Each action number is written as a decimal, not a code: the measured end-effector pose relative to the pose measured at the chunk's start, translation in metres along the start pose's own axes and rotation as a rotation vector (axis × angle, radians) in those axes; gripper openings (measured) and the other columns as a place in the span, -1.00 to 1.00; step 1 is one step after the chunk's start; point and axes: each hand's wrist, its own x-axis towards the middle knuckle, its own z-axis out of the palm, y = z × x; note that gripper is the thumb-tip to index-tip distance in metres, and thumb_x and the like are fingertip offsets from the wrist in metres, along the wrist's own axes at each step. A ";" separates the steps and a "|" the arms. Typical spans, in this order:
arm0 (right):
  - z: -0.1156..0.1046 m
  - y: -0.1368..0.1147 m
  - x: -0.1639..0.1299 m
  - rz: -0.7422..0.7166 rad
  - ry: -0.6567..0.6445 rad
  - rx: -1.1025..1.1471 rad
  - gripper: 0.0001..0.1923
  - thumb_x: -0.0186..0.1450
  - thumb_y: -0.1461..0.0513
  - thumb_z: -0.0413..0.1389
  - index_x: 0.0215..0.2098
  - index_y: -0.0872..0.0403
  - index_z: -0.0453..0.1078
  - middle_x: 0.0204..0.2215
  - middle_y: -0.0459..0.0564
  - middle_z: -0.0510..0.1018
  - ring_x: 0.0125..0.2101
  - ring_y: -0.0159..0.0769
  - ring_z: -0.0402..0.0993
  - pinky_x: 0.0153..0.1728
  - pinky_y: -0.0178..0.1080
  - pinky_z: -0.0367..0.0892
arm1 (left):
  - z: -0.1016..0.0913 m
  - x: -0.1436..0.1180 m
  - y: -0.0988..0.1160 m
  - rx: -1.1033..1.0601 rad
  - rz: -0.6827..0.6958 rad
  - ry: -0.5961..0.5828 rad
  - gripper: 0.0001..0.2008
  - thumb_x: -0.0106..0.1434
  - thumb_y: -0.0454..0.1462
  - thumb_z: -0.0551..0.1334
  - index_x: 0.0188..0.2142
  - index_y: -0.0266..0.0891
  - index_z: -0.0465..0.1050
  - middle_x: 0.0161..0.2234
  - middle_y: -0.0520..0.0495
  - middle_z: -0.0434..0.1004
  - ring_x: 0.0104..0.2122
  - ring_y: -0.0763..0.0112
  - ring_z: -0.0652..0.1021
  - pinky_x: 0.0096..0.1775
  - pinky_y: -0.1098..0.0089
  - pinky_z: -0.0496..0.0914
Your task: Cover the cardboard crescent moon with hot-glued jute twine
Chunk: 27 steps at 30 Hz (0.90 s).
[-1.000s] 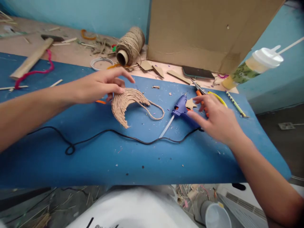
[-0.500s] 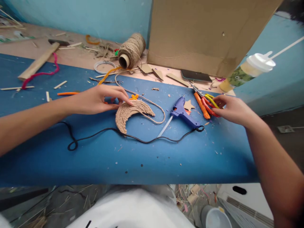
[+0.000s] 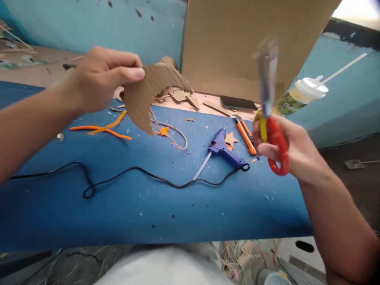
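Note:
My left hand [image 3: 109,77] pinches a crescent-shaped piece of cardboard [image 3: 145,95] by its upper left edge, raised above the table. Its bare cardboard back faces me, so the twine-covered side is hidden. A strand of twine [image 3: 181,138] runs from it down onto the blue tabletop. In my right hand [image 3: 285,142] is a pair of scissors [image 3: 268,91] with red and yellow handles, held up with the blades pointing upward and blurred by motion. Below the crescent lies a small orange flower shape [image 3: 164,131].
A blue glue gun [image 3: 227,148] lies mid-table, its black cord [image 3: 142,170] trailing left. Beside it are a cardboard star [image 3: 230,138] and orange-handled cutters [image 3: 246,136]. Orange pipe cleaners [image 3: 109,128] lie left. Behind stand a cardboard sheet [image 3: 237,51] and a lidded cup [image 3: 305,93].
My left hand has lifted the crescent off the table and turned its back toward me. My right hand has picked up the scissors and raised them.

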 end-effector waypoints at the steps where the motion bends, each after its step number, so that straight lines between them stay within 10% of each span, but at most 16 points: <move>1: 0.006 -0.005 -0.002 -0.068 -0.038 -0.129 -0.45 0.33 -0.18 0.53 -0.24 -0.07 0.37 -0.39 -0.15 0.43 -0.41 -0.26 0.32 -0.34 -0.09 0.21 | -0.003 0.008 0.006 -0.005 -0.007 0.003 -0.70 0.40 -0.13 0.34 -0.42 -0.23 0.48 -0.55 0.14 0.24 -0.54 0.61 0.26 -0.51 0.52 0.03; 9: 0.032 -0.026 -0.012 -0.174 -0.136 -0.532 -0.30 0.50 -0.40 0.31 -0.33 -0.07 0.25 -0.55 -0.12 0.29 -0.51 -0.26 0.06 -0.39 -0.09 -0.09 | 0.007 0.032 0.063 0.034 -0.072 0.011 -0.61 0.52 -0.37 0.25 -0.49 -0.29 0.29 -0.53 0.16 0.00 -0.56 0.76 0.14 -0.39 0.63 -0.06; 14: 0.041 -0.024 -0.014 0.105 -0.566 0.241 -0.33 0.59 -0.38 0.23 -0.28 -0.02 0.37 -0.43 -0.12 0.49 -0.50 -0.29 0.42 -0.41 -0.17 0.27 | 0.013 0.013 0.064 0.377 0.052 0.096 -0.63 0.55 -0.02 0.29 -0.13 -0.32 0.65 -0.29 0.08 0.39 -0.32 0.58 0.39 -0.16 0.48 0.17; 18: 0.060 -0.006 -0.019 0.149 -0.772 0.722 -0.37 0.58 -0.37 0.26 -0.04 0.00 0.53 -0.34 -0.06 0.60 -0.41 -0.17 0.61 -0.28 -0.13 0.53 | 0.020 -0.016 0.049 0.315 0.104 0.215 -0.53 0.54 0.17 0.37 -0.21 -0.18 0.60 -0.27 0.04 0.45 -0.30 0.47 0.42 -0.21 0.35 0.26; 27: 0.067 -0.013 -0.025 0.147 -0.740 0.491 -0.33 0.58 -0.39 0.27 -0.13 0.03 0.46 -0.38 -0.14 0.50 -0.44 -0.30 0.51 -0.35 -0.23 0.35 | 0.049 -0.060 0.047 -0.050 0.026 0.307 -0.53 0.55 0.18 0.54 -0.20 -0.14 0.64 -0.47 0.14 0.54 -0.57 0.57 0.53 -0.55 0.45 0.30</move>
